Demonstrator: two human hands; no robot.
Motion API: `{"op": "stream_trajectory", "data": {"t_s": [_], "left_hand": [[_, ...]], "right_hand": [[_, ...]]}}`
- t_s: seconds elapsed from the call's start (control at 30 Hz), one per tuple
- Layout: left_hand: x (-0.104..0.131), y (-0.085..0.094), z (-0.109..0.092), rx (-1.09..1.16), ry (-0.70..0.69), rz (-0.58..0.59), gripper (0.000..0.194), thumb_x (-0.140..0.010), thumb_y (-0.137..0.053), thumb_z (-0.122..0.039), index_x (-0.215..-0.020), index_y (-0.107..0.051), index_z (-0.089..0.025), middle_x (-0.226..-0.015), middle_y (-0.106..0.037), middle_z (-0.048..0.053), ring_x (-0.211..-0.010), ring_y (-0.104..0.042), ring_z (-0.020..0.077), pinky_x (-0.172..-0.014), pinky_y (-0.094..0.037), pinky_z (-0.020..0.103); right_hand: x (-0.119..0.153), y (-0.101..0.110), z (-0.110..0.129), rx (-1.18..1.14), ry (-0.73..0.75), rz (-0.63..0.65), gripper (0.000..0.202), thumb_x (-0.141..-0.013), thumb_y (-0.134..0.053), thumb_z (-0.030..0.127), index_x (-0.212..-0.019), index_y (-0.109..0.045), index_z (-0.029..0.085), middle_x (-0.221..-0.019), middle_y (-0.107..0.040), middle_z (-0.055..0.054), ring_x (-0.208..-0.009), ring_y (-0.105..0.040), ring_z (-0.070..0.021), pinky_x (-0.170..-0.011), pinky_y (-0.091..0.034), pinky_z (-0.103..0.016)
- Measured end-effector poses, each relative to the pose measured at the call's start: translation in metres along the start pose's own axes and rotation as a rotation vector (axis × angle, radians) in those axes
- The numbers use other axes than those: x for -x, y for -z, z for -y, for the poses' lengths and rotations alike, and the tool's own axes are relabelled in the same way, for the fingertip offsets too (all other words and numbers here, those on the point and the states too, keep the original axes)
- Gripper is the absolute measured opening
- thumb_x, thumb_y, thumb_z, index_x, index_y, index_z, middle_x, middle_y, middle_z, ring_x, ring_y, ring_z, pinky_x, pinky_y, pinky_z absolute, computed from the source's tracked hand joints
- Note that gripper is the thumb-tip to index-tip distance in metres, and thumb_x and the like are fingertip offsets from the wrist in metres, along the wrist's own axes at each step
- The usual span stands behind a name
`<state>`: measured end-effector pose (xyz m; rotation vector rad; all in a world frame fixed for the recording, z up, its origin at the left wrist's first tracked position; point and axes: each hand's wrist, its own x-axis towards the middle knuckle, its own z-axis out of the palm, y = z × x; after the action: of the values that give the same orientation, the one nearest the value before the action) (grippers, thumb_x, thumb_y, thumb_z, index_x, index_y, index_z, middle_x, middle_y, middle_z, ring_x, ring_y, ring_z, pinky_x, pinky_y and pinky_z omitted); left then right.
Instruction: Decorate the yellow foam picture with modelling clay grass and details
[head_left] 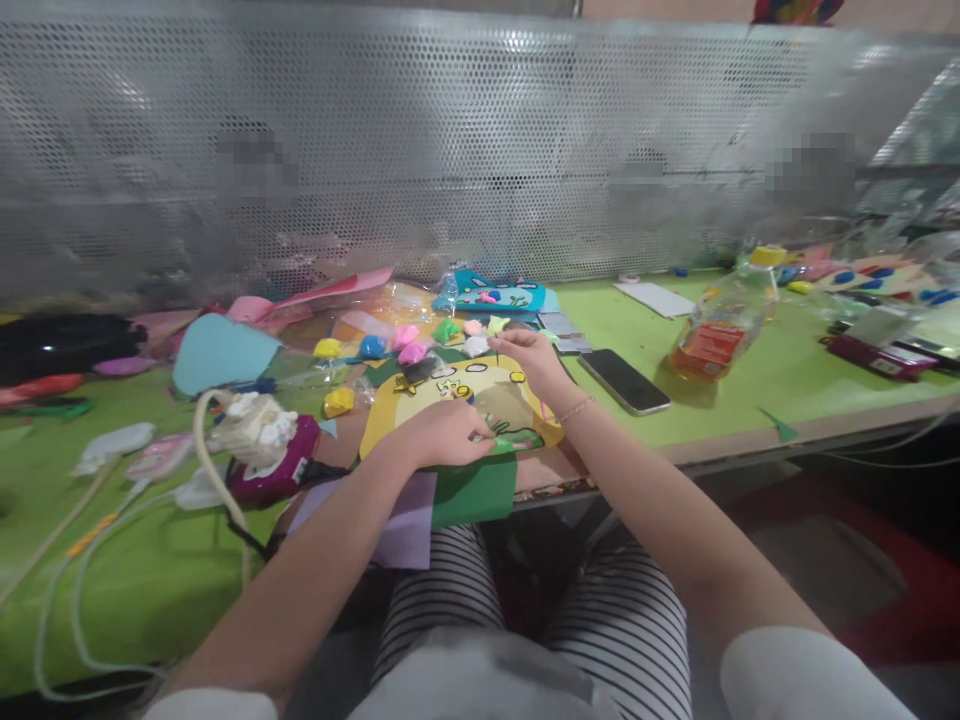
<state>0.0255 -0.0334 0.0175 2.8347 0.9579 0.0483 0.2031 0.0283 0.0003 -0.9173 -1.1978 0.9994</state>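
Note:
A yellow paper picture (390, 420) lies in front of me, with a star, a small figure and green shapes on it. My left hand (446, 435) rests over its lower part, fingers curled in a pinch by the green shapes; what they hold, if anything, is hidden. Above the picture's upper right, my right hand (529, 360) has thumb and fingers pressed together beside a white clay packet (475, 346). Any small thing in that pinch is too small to name. Several bagged clay lumps sit behind the picture, among them pink (406, 336), blue (372, 346) and green (447, 331).
A phone (624, 380) lies to the right, with a bottle of orange liquid (724, 325) beyond it. Left are a purple power strip (281, 460) with plugs and loose cables. Green paper (476, 490) overhangs the table edge. A perforated metal screen (450, 150) stands behind.

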Motion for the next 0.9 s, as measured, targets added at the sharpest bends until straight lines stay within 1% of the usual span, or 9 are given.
{"op": "stream_trajectory", "data": {"t_s": [0.07, 0.13, 0.2, 0.3, 0.4, 0.5, 0.63, 0.8, 0.9], "left_hand": [[0.004, -0.004, -0.005, -0.027, 0.021, -0.013, 0.032, -0.086, -0.047, -0.033, -0.070, -0.072, -0.022, -0.057, -0.062, 0.001, -0.050, -0.049, 0.0125, -0.052, -0.031, 0.026], [0.010, -0.011, -0.011, -0.063, 0.058, -0.058, 0.038, -0.091, -0.042, -0.039, -0.077, -0.072, -0.021, -0.066, -0.066, 0.004, -0.058, -0.056, 0.0162, -0.056, -0.036, 0.028], [0.017, -0.019, -0.020, -0.098, 0.096, -0.116, 0.044, -0.093, -0.037, -0.044, -0.087, -0.072, -0.019, -0.078, -0.068, 0.008, -0.070, -0.061, 0.0204, -0.064, -0.041, 0.031], [0.026, -0.031, -0.034, -0.135, 0.140, -0.190, 0.040, -0.094, -0.040, -0.042, -0.093, -0.069, -0.016, -0.085, -0.066, 0.010, -0.085, -0.061, 0.0244, -0.076, -0.044, 0.036], [0.030, -0.043, -0.043, -0.152, 0.190, -0.261, 0.036, -0.092, -0.044, -0.041, -0.098, -0.066, -0.014, -0.092, -0.063, 0.011, -0.092, -0.059, 0.0263, -0.081, -0.044, 0.039], [0.032, -0.053, -0.045, -0.146, 0.244, -0.332, 0.033, -0.093, -0.043, -0.036, -0.103, -0.064, -0.014, -0.093, -0.060, 0.011, -0.092, -0.057, 0.0259, -0.080, -0.044, 0.039], [0.033, -0.061, -0.042, -0.137, 0.308, -0.411, 0.029, -0.092, -0.045, -0.032, -0.108, -0.061, -0.013, -0.096, -0.058, 0.011, -0.092, -0.055, 0.0257, -0.082, -0.044, 0.039], [0.032, -0.065, -0.041, -0.138, 0.341, -0.442, 0.029, -0.090, -0.050, -0.033, -0.109, -0.060, -0.013, -0.098, -0.056, 0.011, -0.094, -0.054, 0.0263, -0.084, -0.044, 0.040], [0.033, -0.065, -0.042, -0.136, 0.340, -0.445, 0.028, -0.089, -0.050, -0.032, -0.107, -0.060, -0.013, -0.097, -0.056, 0.011, -0.094, -0.053, 0.0268, -0.084, -0.044, 0.040]], "right_hand": [[0.002, 0.000, 0.001, 0.006, -0.010, 0.003, 0.027, -0.051, -0.083, 0.040, -0.064, -0.069, 0.019, -0.068, -0.065, 0.001, -0.072, -0.058, -0.0140, -0.072, -0.045, -0.029], [0.007, -0.002, 0.004, 0.008, -0.018, 0.018, 0.029, -0.052, -0.082, 0.043, -0.065, -0.069, 0.020, -0.069, -0.066, 0.001, -0.073, -0.059, -0.0145, -0.072, -0.046, -0.030], [0.015, -0.003, 0.007, 0.011, -0.023, 0.039, 0.030, -0.053, -0.081, 0.045, -0.065, -0.070, 0.021, -0.072, -0.068, 0.000, -0.076, -0.061, -0.0151, -0.076, -0.047, -0.031], [0.031, -0.004, 0.011, 0.036, -0.047, 0.082, 0.030, -0.051, -0.082, 0.046, -0.065, -0.070, 0.021, -0.073, -0.070, -0.001, -0.077, -0.063, -0.0162, -0.078, -0.049, -0.033], [0.048, -0.001, 0.010, 0.100, -0.080, 0.116, 0.027, -0.051, -0.082, 0.043, -0.063, -0.071, 0.021, -0.076, -0.072, -0.003, -0.078, -0.065, -0.0179, -0.078, -0.050, -0.035], [0.058, 0.005, 0.006, 0.192, -0.111, 0.120, 0.024, -0.052, -0.082, 0.039, -0.064, -0.072, 0.020, -0.078, -0.073, -0.005, -0.079, -0.066, -0.0196, -0.076, -0.051, -0.035], [0.062, 0.008, 0.002, 0.295, -0.137, 0.128, 0.020, -0.056, -0.079, 0.035, -0.066, -0.073, 0.019, -0.079, -0.074, -0.005, -0.078, -0.066, -0.0200, -0.072, -0.052, -0.033], [0.063, 0.006, 0.002, 0.376, -0.132, 0.156, 0.009, -0.060, -0.075, 0.027, -0.065, -0.073, 0.020, -0.079, -0.074, -0.004, -0.078, -0.066, -0.0182, -0.072, -0.052, -0.030], [0.064, 0.006, 0.001, 0.408, -0.115, 0.187, 0.010, -0.062, -0.075, 0.028, -0.067, -0.073, 0.020, -0.079, -0.074, -0.004, -0.076, -0.066, -0.0178, -0.070, -0.052, -0.028]]}}
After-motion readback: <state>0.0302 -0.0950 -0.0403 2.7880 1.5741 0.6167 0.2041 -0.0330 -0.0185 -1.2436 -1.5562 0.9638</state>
